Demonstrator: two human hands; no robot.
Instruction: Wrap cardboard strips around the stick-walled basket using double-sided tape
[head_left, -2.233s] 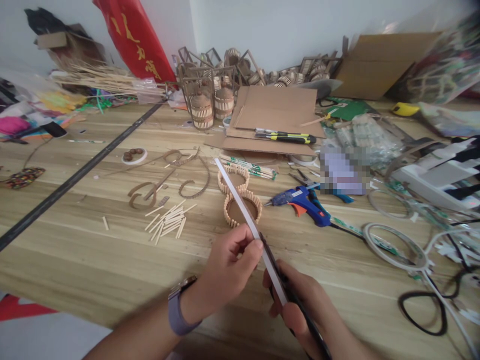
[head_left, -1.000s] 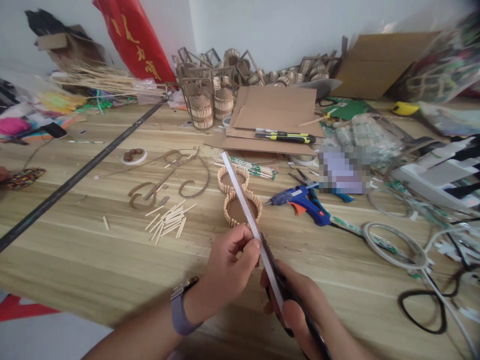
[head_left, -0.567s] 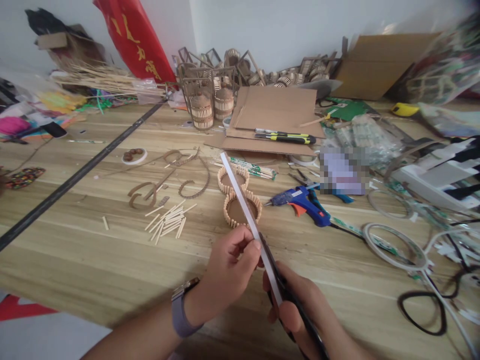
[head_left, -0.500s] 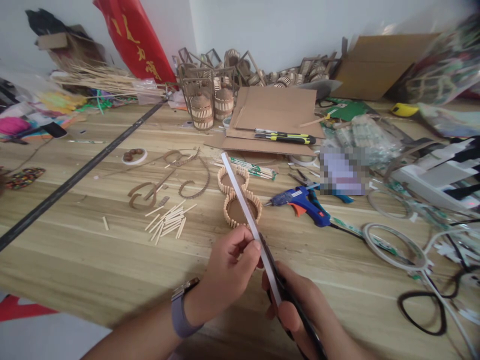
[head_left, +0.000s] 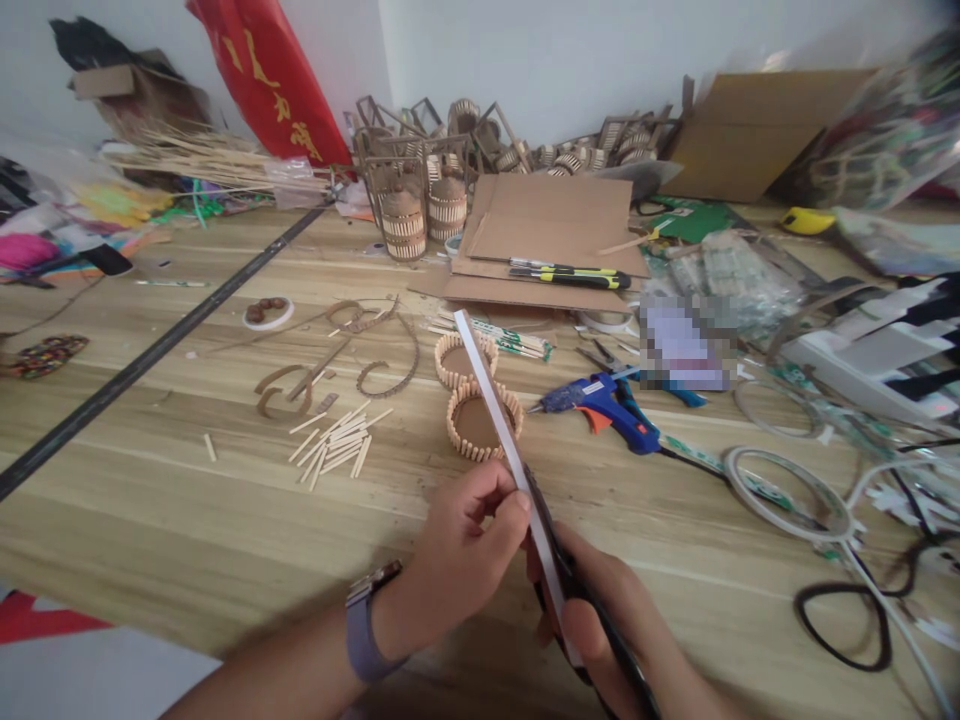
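Note:
My left hand (head_left: 461, 548) pinches a long white strip (head_left: 491, 398) between thumb and fingers, near the strip's lower part. The strip slants up and away over two small round baskets of wooden sticks (head_left: 484, 418) on the wooden table (head_left: 187, 500). My right hand (head_left: 604, 630) is closed on black scissors (head_left: 577, 590) whose blades lie along the strip, just below my left thumb. A grey watch (head_left: 364, 620) sits on my left wrist.
A blue glue gun (head_left: 607, 400) lies right of the baskets, loose short sticks (head_left: 337, 440) to their left. Cardboard sheets with yellow-black knives (head_left: 570, 272) lie behind. Tape rings and cables (head_left: 787, 490) crowd the right side; stick lanterns (head_left: 409, 215) stand at the back.
The strip and both hands have shifted slightly down and right; the strip's far tip now sits a little lower. The grip is unchanged.

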